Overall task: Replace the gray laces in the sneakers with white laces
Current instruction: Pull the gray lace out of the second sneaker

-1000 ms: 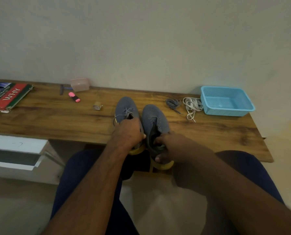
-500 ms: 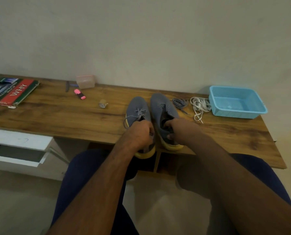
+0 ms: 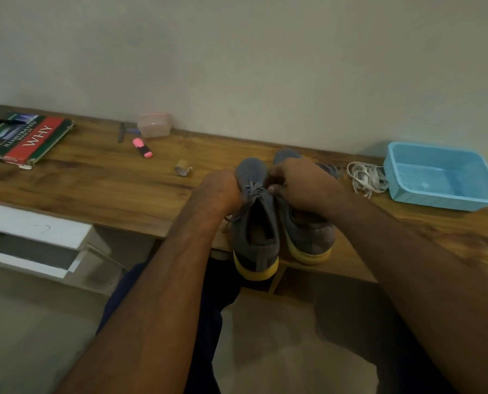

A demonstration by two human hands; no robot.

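Two gray sneakers with yellow soles stand side by side at the wooden desk's (image 3: 95, 180) front edge, heels toward me. The left sneaker (image 3: 254, 223) still carries its gray lace (image 3: 249, 194); the right sneaker (image 3: 308, 231) has bare eyelets. My left hand (image 3: 218, 191) and my right hand (image 3: 302, 183) both pinch the gray lace at the left sneaker's tongue. A removed gray lace (image 3: 332, 169) peeks out behind my right hand. The bundle of white laces (image 3: 366, 177) lies between it and the basket.
A light blue plastic basket (image 3: 441, 177) sits at the desk's right end. A book (image 3: 24, 140), a pink highlighter (image 3: 142, 147), a small pink box (image 3: 154, 125) and a tape roll (image 3: 183, 167) lie to the left. A white open drawer (image 3: 32, 240) juts out below left.
Both hands left the sneakers' heels and moved forward to the left sneaker's lace. The right sneaker was set back on the desk beside the left one.
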